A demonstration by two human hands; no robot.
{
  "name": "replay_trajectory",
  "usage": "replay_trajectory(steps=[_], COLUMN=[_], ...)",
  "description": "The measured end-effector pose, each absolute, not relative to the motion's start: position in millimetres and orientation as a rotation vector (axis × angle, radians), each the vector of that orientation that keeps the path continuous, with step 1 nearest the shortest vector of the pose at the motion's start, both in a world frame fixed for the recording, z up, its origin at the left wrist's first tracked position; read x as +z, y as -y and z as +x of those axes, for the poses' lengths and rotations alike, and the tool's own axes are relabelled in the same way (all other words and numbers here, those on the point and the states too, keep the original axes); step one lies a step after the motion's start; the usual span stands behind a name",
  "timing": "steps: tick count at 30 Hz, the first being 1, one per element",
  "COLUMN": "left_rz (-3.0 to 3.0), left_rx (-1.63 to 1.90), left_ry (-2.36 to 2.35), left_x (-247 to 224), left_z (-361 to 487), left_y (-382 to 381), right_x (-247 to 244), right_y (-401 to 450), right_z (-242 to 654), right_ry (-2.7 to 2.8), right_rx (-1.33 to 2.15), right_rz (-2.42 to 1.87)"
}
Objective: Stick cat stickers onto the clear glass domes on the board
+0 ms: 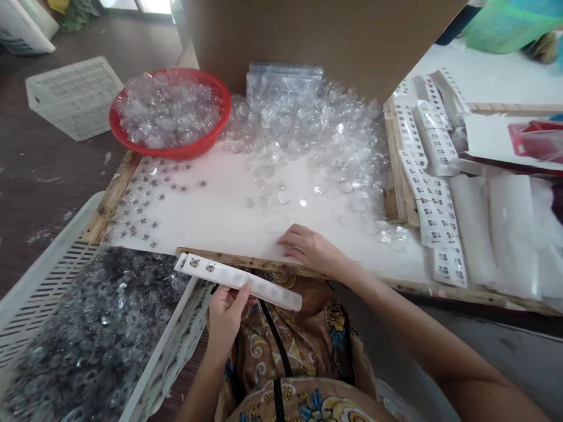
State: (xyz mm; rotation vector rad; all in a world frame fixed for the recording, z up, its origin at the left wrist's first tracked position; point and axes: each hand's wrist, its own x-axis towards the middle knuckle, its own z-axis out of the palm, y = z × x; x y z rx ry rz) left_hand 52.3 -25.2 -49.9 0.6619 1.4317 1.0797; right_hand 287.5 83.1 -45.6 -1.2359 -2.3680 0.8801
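Note:
My left hand (pixel 231 310) pinches a folded white sticker strip (pixel 268 288) at the table's front edge; two small animal-face prints show near the strip's left end. My right hand (pixel 305 246) rests on the white tabletop (pixel 220 211), fingers curled and pressed together; what they hold, if anything, is hidden. Beyond it, clear round plastic pieces (pixel 308 123) lie in a loose pile. Separate clear pieces with animal-face prints (pixel 143 205) are spread over the tabletop's left side.
A red basin (pixel 204 143) of clear pieces stands at the back left. Below left is a white crate (pixel 83 252) full of printed pieces. A cardboard box (pixel 308 35) stands behind the pile. Sticker strips (pixel 433 205) and white rolls (pixel 510 228) lie on the right. Wooden edging (pixel 404 205) borders the tabletop.

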Motion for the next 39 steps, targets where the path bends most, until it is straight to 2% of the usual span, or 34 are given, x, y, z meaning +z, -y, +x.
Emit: replay_trajectory(steps=[5,12,18,23,30,33,39], left_rz=[0.674,0.623,0.634,0.678,0.659,0.658,0.705], left_rx=[1.114,1.131,1.09,1.087,1.11,1.102,1.068], left_ry=[-1.413,-1.423,-1.41,-1.384,-1.409,-1.426,-1.431], left_x=[-46.1,-54.4,-56.1,-55.5,-56.3,-57.3,-55.6], left_z=[50.5,50.7,53.1,55.1,51.1,49.7,49.7], left_y=[28.8,38.8,37.7,30.8,30.1,29.5,25.6], right_x=[-52.2,-59.0,-52.2,-51.7,-59.7,-54.1,-42.3], right_y=[-88.5,-81.3,-75.2,-104.8,-128.1,-128.8,-137.5], right_z=[278.7,290.3,310.6,297.6,278.1,281.0,287.5], right_ry=[2.316,2.524,2.55,2.37,2.423,2.3,2.012], right_rx=[0.776,0.425,0.496,0.425,0.312,0.399,0.852], right_rz=[-1.243,-1.229,-1.135,-1.331,-1.526,-1.534,-1.563])
